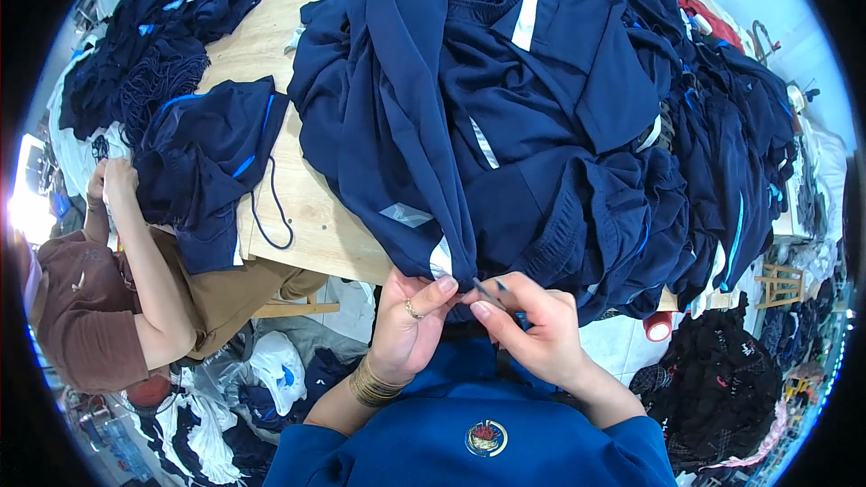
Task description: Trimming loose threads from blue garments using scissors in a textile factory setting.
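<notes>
With thumb and fingers closed, my left hand [410,320] pinches the lower edge of a navy garment [401,126] at the table's near edge. A white reflective patch [440,257] on the garment lies just above those fingertips. My right hand [532,320] is closed around small dark thread snips [488,289], mostly hidden by the fingers. Their tip meets the fabric edge beside my left fingertips. The two hands almost touch. What lies between the fingertips is too small to make out.
A large heap of navy garments [722,144] covers the right of the wooden table [316,207]. At the left, a co-worker's hands [117,176] handle a navy garment [212,144] with a loose drawcord. Dark clothes [722,379] and a white bag [275,370] lie below.
</notes>
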`<control>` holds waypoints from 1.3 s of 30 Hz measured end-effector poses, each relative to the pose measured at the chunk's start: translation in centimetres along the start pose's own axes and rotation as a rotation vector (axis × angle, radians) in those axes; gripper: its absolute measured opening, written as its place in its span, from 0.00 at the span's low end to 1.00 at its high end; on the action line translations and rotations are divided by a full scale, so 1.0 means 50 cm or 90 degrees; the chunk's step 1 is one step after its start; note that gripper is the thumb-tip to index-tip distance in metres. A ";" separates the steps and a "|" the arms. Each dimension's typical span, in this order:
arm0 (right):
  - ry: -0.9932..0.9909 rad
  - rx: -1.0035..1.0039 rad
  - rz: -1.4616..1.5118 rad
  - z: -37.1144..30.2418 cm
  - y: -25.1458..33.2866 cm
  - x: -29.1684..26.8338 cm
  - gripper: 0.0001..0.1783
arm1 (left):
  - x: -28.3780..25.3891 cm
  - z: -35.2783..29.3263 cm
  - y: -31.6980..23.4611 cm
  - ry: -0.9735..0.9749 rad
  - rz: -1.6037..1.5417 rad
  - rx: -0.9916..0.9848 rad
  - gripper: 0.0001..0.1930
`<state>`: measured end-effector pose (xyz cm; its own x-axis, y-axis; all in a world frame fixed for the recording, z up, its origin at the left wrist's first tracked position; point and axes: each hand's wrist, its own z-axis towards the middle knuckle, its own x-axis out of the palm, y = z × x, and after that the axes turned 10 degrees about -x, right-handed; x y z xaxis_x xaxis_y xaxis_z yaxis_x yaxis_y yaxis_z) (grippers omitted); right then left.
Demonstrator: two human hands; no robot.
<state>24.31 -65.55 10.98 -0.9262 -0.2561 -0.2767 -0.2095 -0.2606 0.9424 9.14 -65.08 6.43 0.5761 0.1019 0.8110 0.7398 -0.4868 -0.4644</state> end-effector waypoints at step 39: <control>-0.017 0.100 -0.175 0.025 -0.020 -0.047 0.13 | -0.014 0.011 0.015 -0.094 0.141 0.093 0.14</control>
<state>26.32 -63.53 10.94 -0.8353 -0.1711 -0.5225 -0.4973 -0.1699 0.8508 9.47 -65.04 5.35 0.7656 0.1367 0.6287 0.6262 -0.3824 -0.6794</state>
